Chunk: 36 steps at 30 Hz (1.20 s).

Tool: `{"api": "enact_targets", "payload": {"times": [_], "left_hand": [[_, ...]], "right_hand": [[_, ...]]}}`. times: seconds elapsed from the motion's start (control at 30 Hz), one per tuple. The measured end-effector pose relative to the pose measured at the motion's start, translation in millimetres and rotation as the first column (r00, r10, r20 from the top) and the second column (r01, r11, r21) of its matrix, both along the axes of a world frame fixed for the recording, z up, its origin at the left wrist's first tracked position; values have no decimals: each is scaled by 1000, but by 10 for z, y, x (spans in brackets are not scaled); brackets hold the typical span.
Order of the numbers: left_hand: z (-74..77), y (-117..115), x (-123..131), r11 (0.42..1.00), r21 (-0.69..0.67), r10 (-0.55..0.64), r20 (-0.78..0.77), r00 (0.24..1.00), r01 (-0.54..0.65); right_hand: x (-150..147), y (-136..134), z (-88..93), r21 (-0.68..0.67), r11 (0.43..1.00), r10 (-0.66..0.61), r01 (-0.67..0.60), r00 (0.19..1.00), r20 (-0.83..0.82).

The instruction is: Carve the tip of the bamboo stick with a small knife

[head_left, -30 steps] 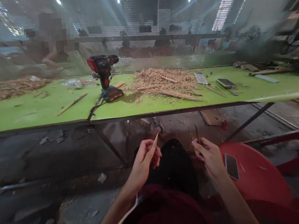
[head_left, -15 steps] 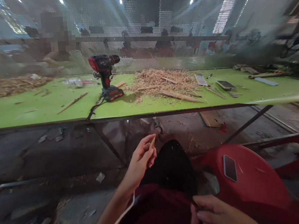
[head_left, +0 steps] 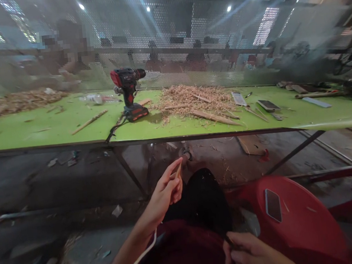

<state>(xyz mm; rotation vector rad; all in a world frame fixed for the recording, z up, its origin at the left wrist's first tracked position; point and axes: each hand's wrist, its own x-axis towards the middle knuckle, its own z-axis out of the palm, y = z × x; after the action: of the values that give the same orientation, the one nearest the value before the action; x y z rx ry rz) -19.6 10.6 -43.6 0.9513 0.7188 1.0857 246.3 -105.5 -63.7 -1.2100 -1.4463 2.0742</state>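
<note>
Above my lap, my left hand (head_left: 168,187) is closed round a short, pale pointed piece of wood (head_left: 179,171), its tip sticking up past the fingers. A white cord (head_left: 138,261) runs along the left forearm. Low in the view, near my body, my right hand (head_left: 251,249) is closed round a thin dark tool (head_left: 232,241); its far end is hidden, so I cannot tell its kind. The two hands are apart.
Ahead stands a green-topped table (head_left: 52,135) with a cordless drill (head_left: 129,95), a heap of wood shavings (head_left: 196,99) and a wood stick (head_left: 89,121). A phone (head_left: 273,205) lies on a red plastic stool (head_left: 303,223) at my right. Behind the mesh, a person (head_left: 65,55) sits.
The view has tilted and shifted a little, so table and stool appear slightly lower and further right. The piece of wood has turned slightly in my left hand; both hands keep their hold.
</note>
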Motion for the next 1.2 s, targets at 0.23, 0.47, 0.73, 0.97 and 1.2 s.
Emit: {"api": "enact_targets", "payload": {"times": [0.23, 0.47, 0.73, 0.97, 1.2], "left_hand": [[17, 5, -21, 999, -26, -43, 55, 998, 45], [-30, -10, -83, 1000, -1, -22, -11, 1000, 22], [-90, 81, -62, 1000, 1, 28, -123, 992, -28], [-104, 165, -220, 992, 3, 121, -183, 976, -123], [-165, 224, -643, 910, 11, 413, -99, 905, -414]], "right_hand": [[84, 470, 119, 212, 922, -336, 325, 942, 16], [618, 1179, 348, 605, 502, -761, 618, 648, -30], [1556, 2429, 752, 763, 236, -926, 602, 377, -10], [1600, 3143, 1123, 909, 327, -930, 257, 259, 261], [545, 2040, 212, 895, 363, -714, 260, 695, 88]]}}
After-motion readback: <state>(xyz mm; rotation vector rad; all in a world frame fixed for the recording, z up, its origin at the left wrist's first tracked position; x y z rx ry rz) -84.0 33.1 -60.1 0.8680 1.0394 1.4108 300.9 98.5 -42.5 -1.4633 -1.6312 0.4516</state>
